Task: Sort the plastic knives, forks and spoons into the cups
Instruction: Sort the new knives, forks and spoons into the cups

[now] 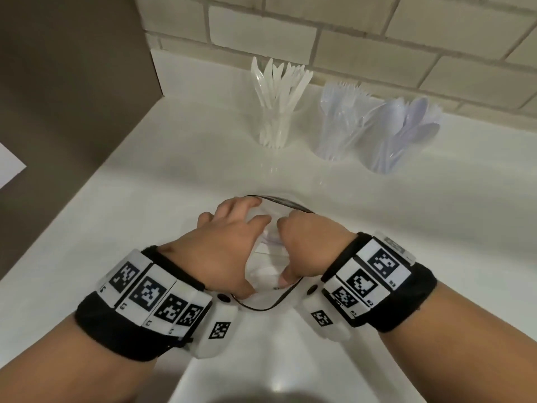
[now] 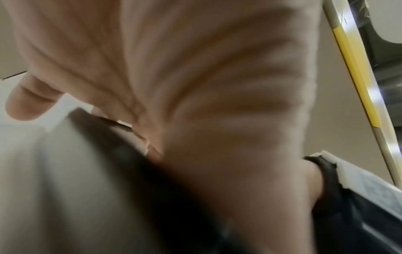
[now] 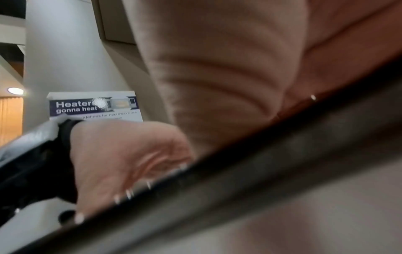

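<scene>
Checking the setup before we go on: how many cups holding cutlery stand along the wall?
3. The knife cup is on the left, the fork cup in the middle and the spoon cup on the right. None looks hidden.

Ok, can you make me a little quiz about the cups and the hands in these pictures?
1. True or false: the cup of knives lies tipped over on the counter.
2. Which cup stands farthest right in the head view? A knives, B forks, C spoons.
3. Fill in: both the left hand and the right hand reach into a clear glass ____.

Key: 1 false, it stands upright. 2 C. 3 bowl.
</scene>
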`<state>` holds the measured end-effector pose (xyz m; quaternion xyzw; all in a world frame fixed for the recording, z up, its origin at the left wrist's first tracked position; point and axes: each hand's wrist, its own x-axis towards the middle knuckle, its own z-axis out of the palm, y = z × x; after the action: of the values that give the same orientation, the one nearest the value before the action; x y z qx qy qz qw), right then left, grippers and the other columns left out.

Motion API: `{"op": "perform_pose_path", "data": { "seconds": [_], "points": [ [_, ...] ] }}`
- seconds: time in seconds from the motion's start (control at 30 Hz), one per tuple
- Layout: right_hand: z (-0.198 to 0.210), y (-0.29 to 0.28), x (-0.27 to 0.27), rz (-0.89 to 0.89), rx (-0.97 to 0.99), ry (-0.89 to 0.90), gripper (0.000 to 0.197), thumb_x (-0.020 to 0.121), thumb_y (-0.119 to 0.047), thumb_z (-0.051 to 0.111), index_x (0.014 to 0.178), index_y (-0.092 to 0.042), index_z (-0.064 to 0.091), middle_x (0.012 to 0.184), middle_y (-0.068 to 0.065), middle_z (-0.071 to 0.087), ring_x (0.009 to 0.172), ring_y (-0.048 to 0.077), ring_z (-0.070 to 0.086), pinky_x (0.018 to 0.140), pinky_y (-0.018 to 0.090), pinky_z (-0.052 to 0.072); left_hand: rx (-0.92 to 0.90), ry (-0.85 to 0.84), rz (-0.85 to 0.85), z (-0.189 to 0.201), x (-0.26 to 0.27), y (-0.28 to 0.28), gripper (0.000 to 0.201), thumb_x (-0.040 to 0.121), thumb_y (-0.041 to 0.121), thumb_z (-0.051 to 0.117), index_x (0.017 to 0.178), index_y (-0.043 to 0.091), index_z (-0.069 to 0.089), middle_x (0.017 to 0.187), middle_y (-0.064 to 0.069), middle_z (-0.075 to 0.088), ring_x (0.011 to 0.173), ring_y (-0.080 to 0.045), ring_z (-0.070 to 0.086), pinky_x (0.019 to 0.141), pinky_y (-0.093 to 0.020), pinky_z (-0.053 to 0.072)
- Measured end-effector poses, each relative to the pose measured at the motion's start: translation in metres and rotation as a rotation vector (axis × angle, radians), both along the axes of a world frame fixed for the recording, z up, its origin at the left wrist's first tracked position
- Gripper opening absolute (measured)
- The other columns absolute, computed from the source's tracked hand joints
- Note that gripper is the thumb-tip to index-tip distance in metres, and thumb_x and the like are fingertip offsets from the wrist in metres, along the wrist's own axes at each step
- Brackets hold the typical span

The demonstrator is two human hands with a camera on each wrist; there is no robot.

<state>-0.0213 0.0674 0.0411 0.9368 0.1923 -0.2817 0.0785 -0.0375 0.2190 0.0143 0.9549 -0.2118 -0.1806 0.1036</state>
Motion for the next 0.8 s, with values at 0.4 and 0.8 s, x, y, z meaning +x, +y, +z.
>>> {"op": "perform_pose_path", "data": {
  "seconds": [0.4, 0.8],
  "points": [
    [-0.022, -0.004, -0.005, 0.109, -0.017, 0.009, 0.047, 0.087, -0.046, 0.06, 0.126, -0.021, 0.05, 0.095, -0.006, 0.058, 0.089, 0.021, 0.056, 0.096, 0.044, 0.026, 0.062, -0.05, 0.031, 0.004, 0.001, 0.005, 0.125, 0.043, 0.048, 0.081, 0.146, 0.029, 0.013, 0.148, 0.011, -0.011, 0.136, -0.017, 0.013, 0.108, -0.04, 0.029],
    [-0.026, -0.012, -0.015, 0.242, 0.114, -0.004, 0.034, 0.091, -0.012, 0.05, 0.124, -0.015, 0.049, 0.095, 0.0, 0.059, 0.082, 0.023, 0.054, 0.074, 0.026, 0.025, 0.098, -0.064, 0.084, 0.01, 0.005, 0.019, 0.108, 0.051, 0.06, 0.078, 0.141, 0.025, 0.03, 0.146, 0.013, -0.001, 0.126, -0.02, 0.026, 0.104, -0.035, 0.034]
  ]
}}
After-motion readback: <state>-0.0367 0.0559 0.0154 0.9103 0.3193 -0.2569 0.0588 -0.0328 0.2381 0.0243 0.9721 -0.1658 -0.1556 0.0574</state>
